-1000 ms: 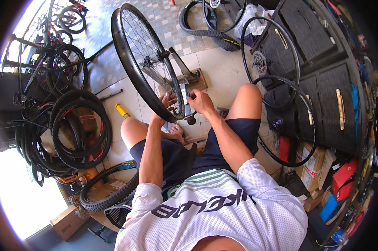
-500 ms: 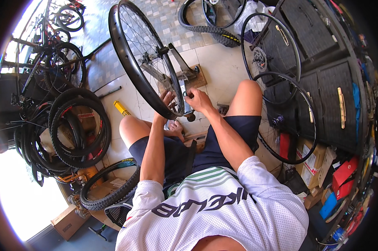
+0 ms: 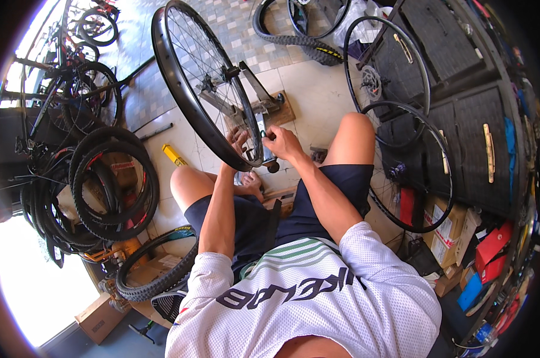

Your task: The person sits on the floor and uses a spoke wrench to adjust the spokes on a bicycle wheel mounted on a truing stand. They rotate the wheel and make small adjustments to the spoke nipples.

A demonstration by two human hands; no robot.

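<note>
Head view: we judge the black, wire-spoked bicycle wheel [image 3: 190, 112] stiff, light, best held by its near rim [image 3: 236, 160]. Left hand [image 3: 236, 143] and right hand [image 3: 285, 144] curl there, fingers half-closed, grip unclear.

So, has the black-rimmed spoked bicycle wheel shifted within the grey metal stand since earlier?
No. The wheel keeps its place, its black hub still held in the stand; whether it has spun, I cannot tell.
</note>
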